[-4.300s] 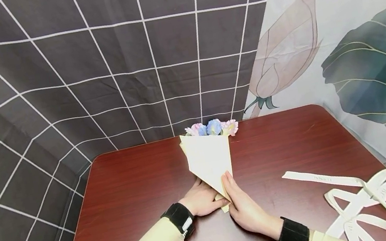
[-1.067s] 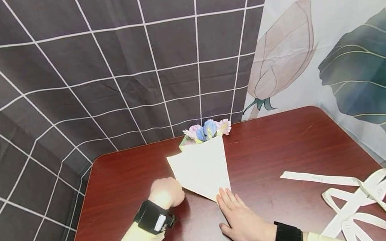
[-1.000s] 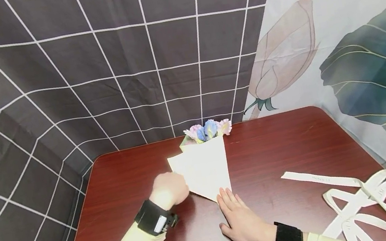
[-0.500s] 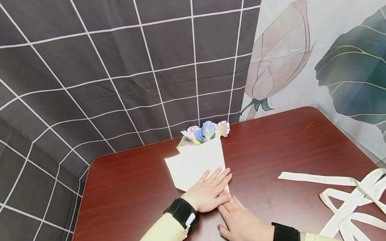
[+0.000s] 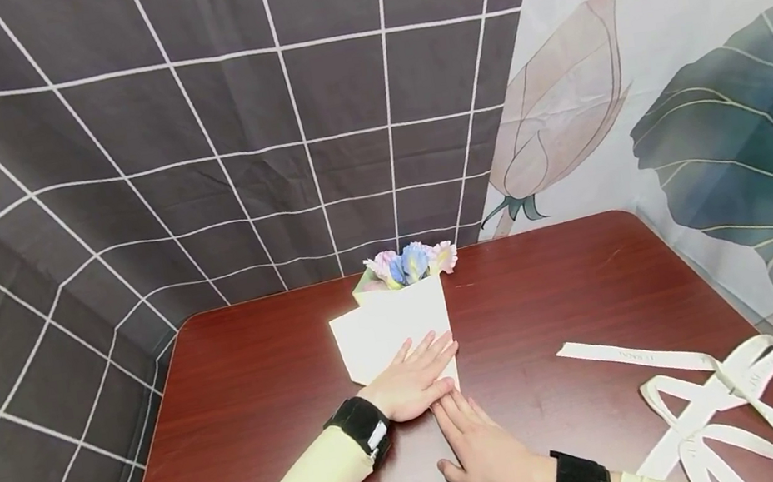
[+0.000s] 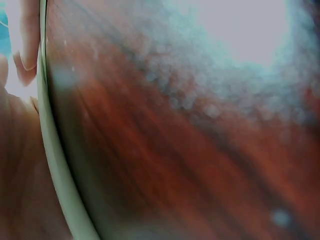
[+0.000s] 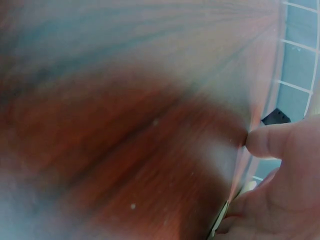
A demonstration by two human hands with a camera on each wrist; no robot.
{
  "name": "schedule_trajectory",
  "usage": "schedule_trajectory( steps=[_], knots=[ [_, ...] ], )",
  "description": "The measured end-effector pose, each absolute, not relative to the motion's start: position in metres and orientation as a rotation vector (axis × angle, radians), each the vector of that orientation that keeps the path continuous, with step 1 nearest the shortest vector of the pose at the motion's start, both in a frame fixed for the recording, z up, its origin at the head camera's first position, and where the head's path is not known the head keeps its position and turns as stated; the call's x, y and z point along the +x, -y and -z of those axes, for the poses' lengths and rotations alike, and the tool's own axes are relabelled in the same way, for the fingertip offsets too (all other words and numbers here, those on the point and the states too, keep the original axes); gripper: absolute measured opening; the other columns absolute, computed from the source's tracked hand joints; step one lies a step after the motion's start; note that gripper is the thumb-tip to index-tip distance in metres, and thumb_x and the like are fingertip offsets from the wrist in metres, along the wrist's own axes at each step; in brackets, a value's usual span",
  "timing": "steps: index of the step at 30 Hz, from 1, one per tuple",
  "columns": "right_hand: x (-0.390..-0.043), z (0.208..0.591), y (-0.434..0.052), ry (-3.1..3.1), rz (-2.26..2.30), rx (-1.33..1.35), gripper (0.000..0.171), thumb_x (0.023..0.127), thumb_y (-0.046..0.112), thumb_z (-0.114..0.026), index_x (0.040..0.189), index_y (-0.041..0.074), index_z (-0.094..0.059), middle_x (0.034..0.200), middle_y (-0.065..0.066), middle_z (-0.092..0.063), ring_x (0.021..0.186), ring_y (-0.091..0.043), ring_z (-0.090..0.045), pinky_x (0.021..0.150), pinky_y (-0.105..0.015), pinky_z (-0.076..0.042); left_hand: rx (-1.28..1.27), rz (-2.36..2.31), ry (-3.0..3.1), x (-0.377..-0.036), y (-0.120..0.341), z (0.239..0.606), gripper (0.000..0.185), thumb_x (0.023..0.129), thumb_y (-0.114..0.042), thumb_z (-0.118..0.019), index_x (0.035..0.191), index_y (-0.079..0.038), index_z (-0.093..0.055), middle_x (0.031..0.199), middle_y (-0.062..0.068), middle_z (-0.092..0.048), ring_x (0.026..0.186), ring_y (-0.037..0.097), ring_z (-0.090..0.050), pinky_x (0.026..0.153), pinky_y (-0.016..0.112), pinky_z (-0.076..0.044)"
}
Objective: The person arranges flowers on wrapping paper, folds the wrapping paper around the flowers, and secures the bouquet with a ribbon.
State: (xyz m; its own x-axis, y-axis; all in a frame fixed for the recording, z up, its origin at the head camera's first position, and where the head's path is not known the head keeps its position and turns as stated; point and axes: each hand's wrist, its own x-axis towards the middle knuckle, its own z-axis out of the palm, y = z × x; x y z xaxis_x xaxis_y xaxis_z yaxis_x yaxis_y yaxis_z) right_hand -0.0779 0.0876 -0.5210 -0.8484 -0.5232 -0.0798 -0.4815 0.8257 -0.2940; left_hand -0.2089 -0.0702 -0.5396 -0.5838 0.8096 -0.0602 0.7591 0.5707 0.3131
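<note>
A bouquet of pink and blue flowers [image 5: 411, 262] lies near the table's far edge, its stems hidden inside pale wrapping paper [image 5: 385, 325]. The paper spreads out to the left and narrows toward the person. My left hand [image 5: 411, 376] rests flat on the lower part of the paper with its fingers spread. Just nearer the person, my right hand [image 5: 487, 453] lies palm down with straight fingers, their tips touching the paper's lower end and the left thumb. In the left wrist view a pale paper edge [image 6: 52, 145] runs alongside the palm.
A loosely looped white ribbon [image 5: 710, 392] with printed lettering lies on the right of the reddish-brown table [image 5: 249, 381]. A dark grid-patterned cloth [image 5: 188, 137] hangs behind, and a white floral cloth [image 5: 581, 126] hangs at the right.
Earlier both hands held the paper's narrow end. My left hand then curled at its left side, where the paper spread wider, and moved right to lie flat on it. My right hand stays nearly still lately.
</note>
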Motion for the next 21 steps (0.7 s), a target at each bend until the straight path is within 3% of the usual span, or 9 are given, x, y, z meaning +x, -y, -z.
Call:
schedule_trajectory(
  steps=[9, 13, 21],
  knots=[
    [-0.08, 0.522, -0.091, -2.82, 0.365, -0.775, 0.077, 0.094, 0.047, -0.047, 0.149, -0.001, -0.022, 0.157, -0.019, -0.013, 0.144, -0.032, -0.011, 0.112, -0.052, -0.022, 1.096, -0.292, -2.758, -0.21, 0.069, 0.542, 0.061, 0.099, -0.055, -0.024, 0.153, -0.03, -0.011, 0.161, -0.004, 0.0, 0.147, 0.024, 0.002, 0.104, 0.071, 0.0],
    [-0.08, 0.523, -0.092, -2.811, 0.364, -0.769, 0.077, 0.095, 0.049, -0.045, 0.15, 0.0, -0.021, 0.158, -0.018, -0.009, 0.145, -0.032, -0.01, 0.112, -0.051, -0.022, 0.939, -0.25, -2.843, -0.218, 0.073, 0.542, 0.063, 0.097, -0.057, -0.028, 0.153, -0.033, -0.013, 0.161, 0.001, -0.001, 0.146, 0.029, 0.0, 0.104, 0.071, -0.003],
    [-0.08, 0.526, -0.091, -2.84, 0.36, -0.786, 0.077, 0.095, 0.049, -0.045, 0.149, 0.0, -0.021, 0.157, -0.018, -0.009, 0.145, -0.032, -0.01, 0.112, -0.05, -0.022, 0.671, -0.321, -2.896, -0.231, 0.073, 0.534, 0.072, 0.094, -0.062, -0.033, 0.153, -0.026, -0.015, 0.159, 0.016, -0.003, 0.145, 0.036, 0.0, 0.108, 0.066, -0.005]
  ],
)
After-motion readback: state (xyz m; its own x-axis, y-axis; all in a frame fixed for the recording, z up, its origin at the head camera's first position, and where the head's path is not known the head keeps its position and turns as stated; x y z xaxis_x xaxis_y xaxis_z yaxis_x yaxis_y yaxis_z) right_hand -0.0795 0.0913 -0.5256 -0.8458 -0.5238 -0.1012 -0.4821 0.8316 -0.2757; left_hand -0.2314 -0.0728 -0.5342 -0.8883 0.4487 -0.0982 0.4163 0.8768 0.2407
